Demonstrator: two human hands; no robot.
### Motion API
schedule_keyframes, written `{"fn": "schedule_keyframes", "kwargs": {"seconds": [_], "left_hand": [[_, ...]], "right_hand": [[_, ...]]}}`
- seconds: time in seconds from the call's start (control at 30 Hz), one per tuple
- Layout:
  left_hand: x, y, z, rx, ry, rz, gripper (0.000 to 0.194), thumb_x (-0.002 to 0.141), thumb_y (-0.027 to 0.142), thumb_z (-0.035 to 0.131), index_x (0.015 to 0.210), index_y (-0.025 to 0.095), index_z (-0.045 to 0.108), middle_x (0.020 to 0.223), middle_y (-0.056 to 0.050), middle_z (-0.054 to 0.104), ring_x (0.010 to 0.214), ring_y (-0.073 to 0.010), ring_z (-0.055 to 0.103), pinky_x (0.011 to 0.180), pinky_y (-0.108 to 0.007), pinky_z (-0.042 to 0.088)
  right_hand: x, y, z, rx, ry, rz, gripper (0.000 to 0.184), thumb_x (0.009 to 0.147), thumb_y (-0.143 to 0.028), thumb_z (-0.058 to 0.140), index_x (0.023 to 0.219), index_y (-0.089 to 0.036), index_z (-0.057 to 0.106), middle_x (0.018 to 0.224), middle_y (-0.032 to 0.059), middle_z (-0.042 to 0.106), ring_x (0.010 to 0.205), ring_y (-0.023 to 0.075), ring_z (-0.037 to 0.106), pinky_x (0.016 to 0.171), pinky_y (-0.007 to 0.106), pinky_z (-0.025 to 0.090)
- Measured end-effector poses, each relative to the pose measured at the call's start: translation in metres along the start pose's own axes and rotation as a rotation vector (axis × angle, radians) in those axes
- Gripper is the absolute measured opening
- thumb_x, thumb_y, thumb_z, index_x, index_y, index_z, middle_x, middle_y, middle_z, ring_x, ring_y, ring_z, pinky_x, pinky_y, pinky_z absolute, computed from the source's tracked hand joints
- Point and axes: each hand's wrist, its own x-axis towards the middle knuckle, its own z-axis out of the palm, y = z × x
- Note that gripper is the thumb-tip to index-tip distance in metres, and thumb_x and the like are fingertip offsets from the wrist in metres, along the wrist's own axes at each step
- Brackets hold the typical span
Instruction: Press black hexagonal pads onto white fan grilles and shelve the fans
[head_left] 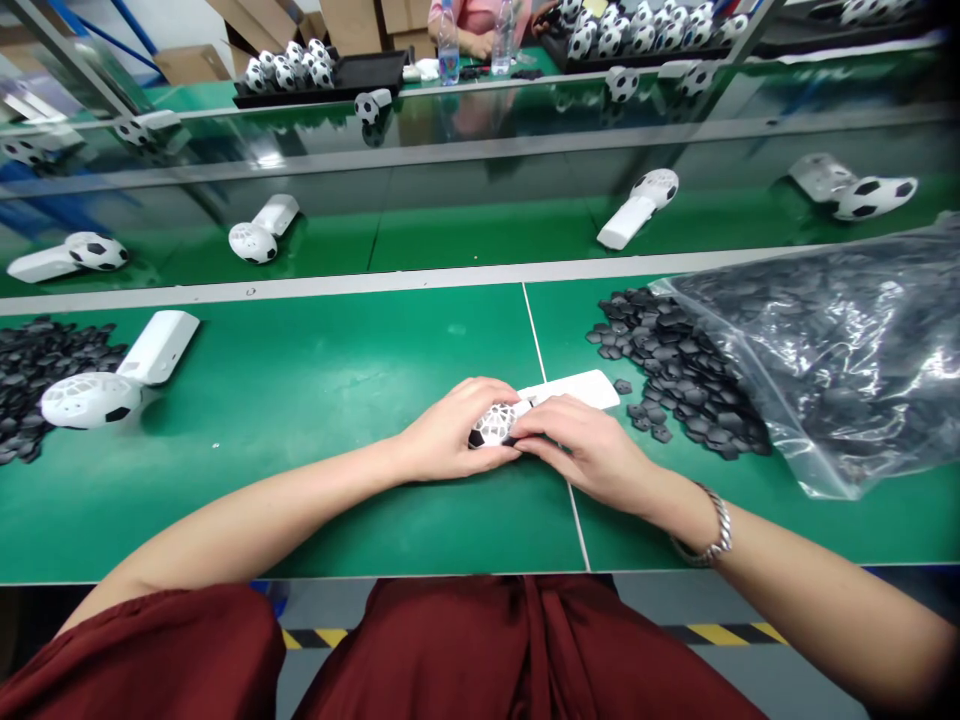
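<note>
My left hand is wrapped around a small soccer-ball-shaped part with open white panels, holding it on the green table. A flat white handle extends from the ball to the right, behind my other hand. My right hand pinches at the ball's right edge, thumb and fingertips together. A dark spot shows at those fingertips; whether it is a loose black piece or part of the ball I cannot tell. Just beyond the handle lies a spread pile of small black panel pieces.
A clear plastic bag of black pieces lies at right. Another ball-and-handle part sits by a black pile at left. More such parts lie along the green strip beyond the pale rail. Across it, a person sits among ball-filled trays.
</note>
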Motion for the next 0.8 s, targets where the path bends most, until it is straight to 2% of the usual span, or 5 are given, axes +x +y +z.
{"fn": "schedule_keyframes", "kwargs": {"seconds": [0.3, 0.57, 0.8], "left_hand": [[0.001, 0.004, 0.000, -0.024, 0.017, -0.097, 0.043, 0.074, 0.031, 0.062, 0.111, 0.018, 0.046, 0.113, -0.010, 0.054, 0.108, -0.0231, 0.050, 0.094, -0.042, 0.041], [-0.002, 0.002, 0.004, -0.015, 0.048, -0.039, 0.043, 0.078, 0.034, 0.060, 0.114, 0.017, 0.044, 0.115, -0.012, 0.053, 0.110, -0.0224, 0.049, 0.095, -0.041, 0.040], [-0.002, 0.002, 0.006, -0.012, 0.079, -0.044, 0.041, 0.078, 0.033, 0.059, 0.113, 0.018, 0.044, 0.113, -0.012, 0.054, 0.109, -0.0224, 0.049, 0.093, -0.042, 0.041]], "right_hand": [[0.007, 0.009, 0.000, 0.123, 0.024, -0.022, 0.002, 0.083, -0.020, 0.059, 0.082, -0.018, 0.059, 0.078, 0.0016, 0.064, 0.075, 0.0142, 0.057, 0.070, 0.028, 0.044], [0.005, 0.014, 0.000, 0.107, 0.037, -0.086, 0.005, 0.085, -0.022, 0.056, 0.085, -0.018, 0.060, 0.080, 0.0031, 0.063, 0.078, 0.0146, 0.056, 0.072, 0.029, 0.045], [0.007, 0.014, 0.000, 0.101, 0.043, -0.049, 0.006, 0.084, -0.024, 0.058, 0.082, -0.019, 0.060, 0.078, 0.0026, 0.063, 0.075, 0.0151, 0.056, 0.069, 0.029, 0.045]]}}
